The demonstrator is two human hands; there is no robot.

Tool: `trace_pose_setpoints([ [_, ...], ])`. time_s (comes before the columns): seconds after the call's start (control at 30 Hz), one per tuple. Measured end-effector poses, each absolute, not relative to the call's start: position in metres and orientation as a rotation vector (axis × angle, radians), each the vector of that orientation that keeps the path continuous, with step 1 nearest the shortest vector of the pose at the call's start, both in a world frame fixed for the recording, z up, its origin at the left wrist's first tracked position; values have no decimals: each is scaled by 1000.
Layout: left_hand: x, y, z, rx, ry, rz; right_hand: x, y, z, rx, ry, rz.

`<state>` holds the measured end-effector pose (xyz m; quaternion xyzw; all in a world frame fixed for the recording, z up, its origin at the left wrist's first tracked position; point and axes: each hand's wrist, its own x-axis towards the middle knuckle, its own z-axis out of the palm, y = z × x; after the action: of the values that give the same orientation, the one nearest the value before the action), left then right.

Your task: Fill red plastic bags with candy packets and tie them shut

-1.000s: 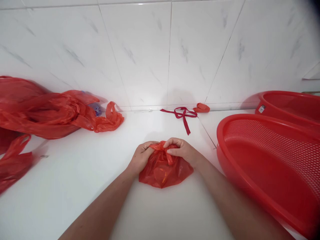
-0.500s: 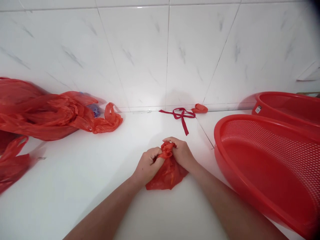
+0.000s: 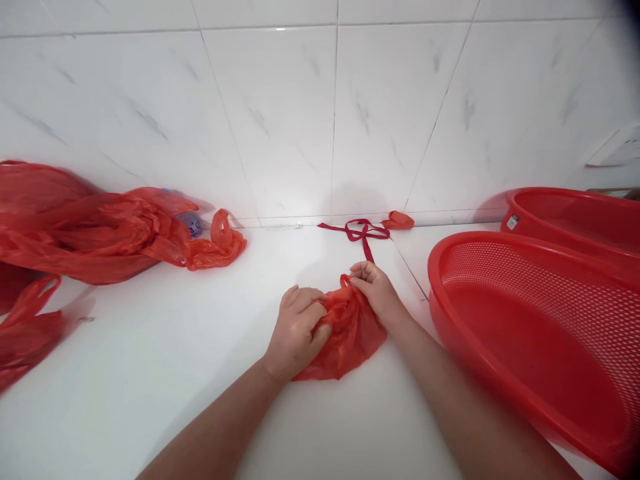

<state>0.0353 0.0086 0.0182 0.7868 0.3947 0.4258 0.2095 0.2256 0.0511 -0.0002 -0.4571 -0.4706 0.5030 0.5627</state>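
Note:
A thin red plastic bag (image 3: 350, 340) lies on the white counter in front of me, its top gathered and crumpled. My left hand (image 3: 299, 327) is closed on the left side of the gathered top, fingers curled into the plastic. My right hand (image 3: 376, 290) pinches a small loop of the bag at the upper right between thumb and fingers. What the bag holds, if anything, cannot be made out. Behind it, a dark red ribbon (image 3: 356, 233) lies loosely looped near the wall, beside a small crumpled red piece (image 3: 399, 220).
At the right stands a large red plastic basket (image 3: 525, 347) with mesh sides, and another red basket (image 3: 575, 213) is behind it. Several red plastic bags (image 3: 100, 233) bulge at the left, one with a bluish item showing through. A white tiled wall (image 3: 280, 120) closes the back.
My hands have moved apart; the right shifted up and right to the bag's loop. The tightly bunched top has loosened and spread wider. The view tilted slightly upward.

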Motion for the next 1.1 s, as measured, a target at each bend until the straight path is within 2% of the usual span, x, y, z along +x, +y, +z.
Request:
trace_pose_setpoints([
  [0.13,55,-26,20,2455,670,1042,235,63,-16,-1396,-1231,606],
  [0.23,74,-53,18,2711,209,973,244,69,-21,-1489,-1221,485],
  [0.3,80,-60,17,2781,117,1021,248,71,-21,-1513,-1227,505],
  [0.5,72,-45,14,2842,681,1189,249,67,-18,-1404,-1192,612],
  [0.63,71,-28,4,2817,1106,998,253,68,-23,-1380,-1141,695],
  [0.77,59,-10,-8,2678,1222,892,257,69,-25,-1428,-1096,732],
  [0.9,14,0,-8,2568,1468,961,258,66,-21,-1549,-1160,724],
  [1.1,-99,-24,-9,2413,1972,1004,262,66,-21,-1747,-1414,633],
])
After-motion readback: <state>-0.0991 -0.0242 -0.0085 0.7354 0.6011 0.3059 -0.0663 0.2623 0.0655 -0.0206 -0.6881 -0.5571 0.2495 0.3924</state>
